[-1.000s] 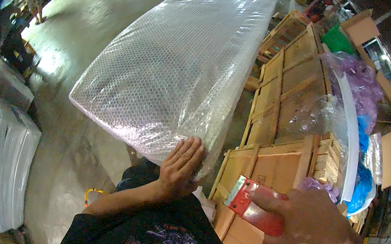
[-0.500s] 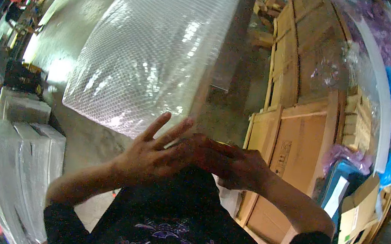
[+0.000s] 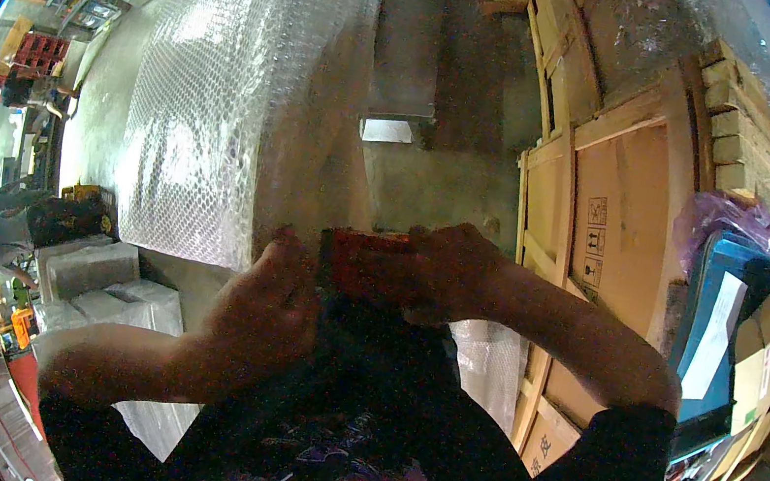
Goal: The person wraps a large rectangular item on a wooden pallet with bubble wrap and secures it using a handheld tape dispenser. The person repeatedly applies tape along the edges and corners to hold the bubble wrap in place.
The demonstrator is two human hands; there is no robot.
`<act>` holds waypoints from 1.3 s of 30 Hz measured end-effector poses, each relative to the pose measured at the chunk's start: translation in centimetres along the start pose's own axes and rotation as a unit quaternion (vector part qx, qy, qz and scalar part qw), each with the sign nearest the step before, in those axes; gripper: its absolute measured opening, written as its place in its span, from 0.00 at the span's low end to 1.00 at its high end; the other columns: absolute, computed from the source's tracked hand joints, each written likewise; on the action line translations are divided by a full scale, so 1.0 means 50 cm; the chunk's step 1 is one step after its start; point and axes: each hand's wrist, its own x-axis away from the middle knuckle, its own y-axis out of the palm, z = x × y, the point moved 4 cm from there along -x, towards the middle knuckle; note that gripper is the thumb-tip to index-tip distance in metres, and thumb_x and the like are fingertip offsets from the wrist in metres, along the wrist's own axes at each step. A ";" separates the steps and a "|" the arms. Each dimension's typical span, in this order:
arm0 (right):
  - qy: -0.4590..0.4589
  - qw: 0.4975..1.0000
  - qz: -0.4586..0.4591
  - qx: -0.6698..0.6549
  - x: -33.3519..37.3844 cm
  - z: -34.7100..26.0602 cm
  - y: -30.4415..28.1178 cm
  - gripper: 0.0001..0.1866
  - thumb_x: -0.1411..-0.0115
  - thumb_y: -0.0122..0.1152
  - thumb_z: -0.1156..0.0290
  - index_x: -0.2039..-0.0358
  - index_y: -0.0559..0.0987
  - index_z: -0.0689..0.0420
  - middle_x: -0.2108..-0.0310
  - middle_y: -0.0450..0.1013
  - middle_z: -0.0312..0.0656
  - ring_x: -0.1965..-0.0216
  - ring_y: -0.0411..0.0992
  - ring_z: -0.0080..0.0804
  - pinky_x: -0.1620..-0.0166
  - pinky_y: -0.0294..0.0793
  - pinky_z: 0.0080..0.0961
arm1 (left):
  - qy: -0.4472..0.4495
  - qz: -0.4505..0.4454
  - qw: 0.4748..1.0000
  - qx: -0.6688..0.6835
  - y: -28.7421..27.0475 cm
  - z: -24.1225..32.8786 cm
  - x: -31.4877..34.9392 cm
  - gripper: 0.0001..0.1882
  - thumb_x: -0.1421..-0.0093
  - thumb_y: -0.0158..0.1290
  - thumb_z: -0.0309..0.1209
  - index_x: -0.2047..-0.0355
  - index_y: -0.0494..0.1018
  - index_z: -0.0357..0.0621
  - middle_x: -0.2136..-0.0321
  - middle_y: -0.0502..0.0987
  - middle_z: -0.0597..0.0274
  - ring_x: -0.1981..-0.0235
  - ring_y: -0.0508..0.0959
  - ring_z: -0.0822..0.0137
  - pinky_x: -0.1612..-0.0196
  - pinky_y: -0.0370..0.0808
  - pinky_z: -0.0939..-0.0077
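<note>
Cluttered workshop, concrete floor (image 3: 454,181), crate (image 3: 625,197) off to the right. Wrapped slab (image 3: 195,113) lies ahead and left of the hands, long axis running away from the person. Left hand (image 3: 267,308) is nearer, fingers bunched at the slab's near end; can't tell if they pinch wrap. Right hand (image 3: 450,272) is closed round the red dispenser (image 3: 364,259), just right of the left.
</note>
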 end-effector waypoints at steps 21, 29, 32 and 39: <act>0.147 0.953 -0.208 0.166 -0.072 -0.017 0.187 0.18 0.46 0.64 0.55 0.57 0.82 0.48 0.64 0.81 0.44 0.59 0.81 0.42 0.60 0.80 0.40 | -0.143 0.096 0.973 0.156 0.270 0.188 -0.181 0.25 0.33 0.47 0.42 0.47 0.71 0.32 0.54 0.78 0.44 0.52 0.78 0.54 0.44 0.72 0.55; 0.236 0.945 0.214 -0.074 0.148 -0.121 0.027 0.28 0.59 0.75 0.57 0.54 0.81 0.48 0.67 0.80 0.45 0.66 0.80 0.47 0.60 0.80 0.40 | -0.079 0.190 0.792 0.575 0.097 0.127 -0.032 0.22 0.35 0.52 0.45 0.51 0.74 0.40 0.60 0.81 0.51 0.58 0.81 0.56 0.52 0.77 0.54; 0.166 0.926 0.332 -0.063 0.219 -0.265 -0.026 0.38 0.65 0.78 0.63 0.47 0.79 0.49 0.67 0.79 0.48 0.67 0.80 0.47 0.62 0.81 0.38 | -0.073 0.233 0.605 0.758 0.059 0.096 0.066 0.24 0.33 0.49 0.50 0.50 0.74 0.42 0.63 0.82 0.54 0.59 0.82 0.56 0.55 0.77 0.57; 0.088 0.940 0.329 0.013 0.216 -0.453 -0.114 0.43 0.65 0.79 0.63 0.42 0.78 0.39 0.54 0.78 0.46 0.65 0.81 0.44 0.62 0.82 0.35 | 0.004 0.218 0.317 0.923 0.043 0.075 0.107 0.24 0.31 0.51 0.49 0.52 0.74 0.38 0.64 0.79 0.64 0.65 0.77 0.72 0.60 0.75 0.73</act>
